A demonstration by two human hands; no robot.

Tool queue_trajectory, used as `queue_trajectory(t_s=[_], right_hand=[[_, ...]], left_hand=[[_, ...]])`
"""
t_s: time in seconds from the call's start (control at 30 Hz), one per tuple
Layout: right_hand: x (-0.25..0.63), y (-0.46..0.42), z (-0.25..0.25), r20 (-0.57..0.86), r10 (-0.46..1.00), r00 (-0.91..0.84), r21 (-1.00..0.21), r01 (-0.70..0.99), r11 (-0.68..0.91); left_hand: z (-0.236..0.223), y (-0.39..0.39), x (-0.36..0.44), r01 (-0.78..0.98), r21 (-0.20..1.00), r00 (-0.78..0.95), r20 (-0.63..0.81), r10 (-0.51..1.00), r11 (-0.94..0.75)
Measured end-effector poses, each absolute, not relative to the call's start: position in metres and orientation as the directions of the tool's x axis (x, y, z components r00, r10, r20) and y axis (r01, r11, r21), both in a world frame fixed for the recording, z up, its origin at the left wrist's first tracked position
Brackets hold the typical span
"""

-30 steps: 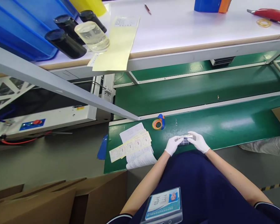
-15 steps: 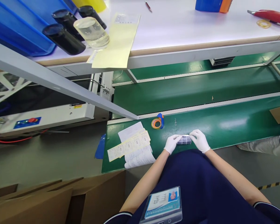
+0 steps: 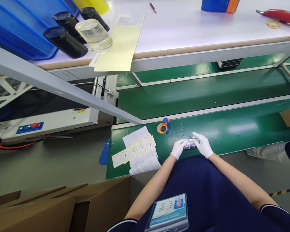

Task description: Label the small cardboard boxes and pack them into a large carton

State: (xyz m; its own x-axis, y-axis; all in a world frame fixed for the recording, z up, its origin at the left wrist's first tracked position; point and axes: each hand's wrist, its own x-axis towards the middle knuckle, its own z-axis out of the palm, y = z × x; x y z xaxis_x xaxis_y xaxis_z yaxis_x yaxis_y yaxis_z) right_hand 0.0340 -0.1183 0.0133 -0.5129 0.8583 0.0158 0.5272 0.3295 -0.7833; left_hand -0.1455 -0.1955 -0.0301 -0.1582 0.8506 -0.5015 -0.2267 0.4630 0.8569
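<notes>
My gloved left hand (image 3: 178, 149) and my gloved right hand (image 3: 202, 145) hold a small roll of dark-gridded sheet (image 3: 189, 144) between them, just above the green conveyor belt (image 3: 222, 135). The roll looks wrapped in shiny transparent film, and my fingers hide both ends. Left of my left hand lie stacked printed papers with yellow label strips (image 3: 135, 151). A roll of orange tape with a blue holder (image 3: 163, 126) sits further up the belt.
A white bench above holds a blue tray (image 3: 19, 32), black bottles, a transparent cylinder and a yellow sheet. A grey beam crosses at upper left. Cardboard boxes (image 3: 38, 209) stand at lower left. A person's pale trouser leg (image 3: 265, 152) shows at right.
Half a second ago my hands were further apart with more of the roll showing. My right hand has moved left over the roll's end, and the hands now sit closer together.
</notes>
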Motion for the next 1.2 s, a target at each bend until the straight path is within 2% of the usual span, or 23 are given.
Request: queue_trajectory(t_s=[0.23, 0.33, 0.43, 0.57, 0.73, 0.9, 1.13, 1.2], right_hand=[[0.030, -0.119, 0.009, 0.103, 0.798, -0.594, -0.714, 0.514, 0.475], [0.032, -0.119, 0.012, 0.137, 0.806, -0.576, -0.744, 0.477, 0.467], [0.039, -0.117, 0.011, 0.098, 0.858, -0.504, -0.827, 0.439, 0.352], [0.062, -0.108, 0.004, -0.059, 0.920, -0.388, -0.921, 0.375, 0.100], [0.106, -0.095, -0.011, -0.236, 0.921, -0.312, -0.946, 0.290, -0.144], [0.156, -0.084, -0.025, -0.289, 0.931, -0.223, -0.945, 0.223, -0.239], [0.201, -0.069, -0.037, -0.360, 0.928, -0.095, -0.928, 0.137, -0.346], [0.207, -0.063, -0.042, -0.373, 0.925, -0.076, -0.926, 0.096, -0.366]], left_hand=[[-0.051, -0.197, -0.143, -0.324, 0.806, -0.151, -0.561, 0.814, 0.495], [-0.061, -0.195, -0.143, -0.380, 0.782, -0.169, -0.584, 0.794, 0.494], [-0.074, -0.187, -0.149, -0.412, 0.779, -0.238, -0.592, 0.770, 0.472], [-0.096, -0.170, -0.163, -0.389, 0.803, -0.404, -0.589, 0.700, 0.451], [-0.115, -0.156, -0.175, -0.286, 0.784, -0.535, -0.607, 0.588, 0.550], [-0.113, -0.151, -0.176, -0.173, 0.701, -0.631, -0.618, 0.468, 0.692], [-0.081, -0.149, -0.170, -0.056, 0.604, -0.722, -0.574, 0.386, 0.795], [-0.080, -0.153, -0.170, 0.024, 0.576, -0.789, -0.491, 0.369, 0.817]])
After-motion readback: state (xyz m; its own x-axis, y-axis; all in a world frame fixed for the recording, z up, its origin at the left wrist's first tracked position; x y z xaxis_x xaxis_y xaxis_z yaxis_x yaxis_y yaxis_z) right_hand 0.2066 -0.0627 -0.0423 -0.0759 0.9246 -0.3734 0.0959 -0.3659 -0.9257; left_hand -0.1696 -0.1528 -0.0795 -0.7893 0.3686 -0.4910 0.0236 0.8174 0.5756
